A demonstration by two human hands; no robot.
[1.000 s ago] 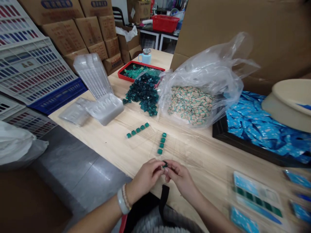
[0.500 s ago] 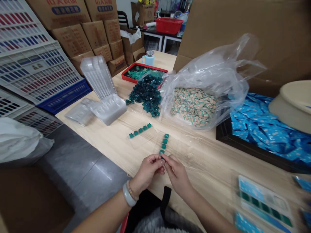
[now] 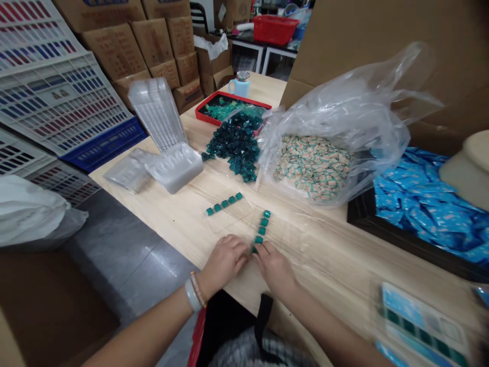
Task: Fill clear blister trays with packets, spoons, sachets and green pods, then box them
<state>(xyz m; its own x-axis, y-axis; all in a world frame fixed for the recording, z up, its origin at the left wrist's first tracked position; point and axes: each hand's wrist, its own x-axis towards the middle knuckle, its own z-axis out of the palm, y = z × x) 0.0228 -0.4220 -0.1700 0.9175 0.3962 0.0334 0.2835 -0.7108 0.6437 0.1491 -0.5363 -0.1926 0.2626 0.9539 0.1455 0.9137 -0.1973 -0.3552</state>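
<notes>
On the wooden table lies a clear plastic tray holding a row of small green square pieces [image 3: 264,223], right before my hands. The fingertips of my right hand [image 3: 275,267] are together on the lowest green piece [image 3: 254,248] at the near end of that row. Beside it, my left hand [image 3: 226,260] has its fingers curled in; what they hold, if anything, is hidden. Farther left is a second row of green square pieces [image 3: 224,203], also in clear plastic. Behind both rows spreads a pile of dark green pieces [image 3: 235,142].
Clear plastic trays [image 3: 175,168] are stacked at the left. A clear bag [image 3: 336,109] of small printed packets stands right of the pile, near a box of blue packets [image 3: 424,193]. Farther back are a red tray [image 3: 200,116] and a blue mug [image 3: 241,87]. A filled pack [image 3: 424,321] lies at lower right.
My hands were together, fingertips meeting at the near end of the row. Now my left hand has drawn away leftward, while my right fingers rest on the lowest green piece. The view has shifted slightly.
</notes>
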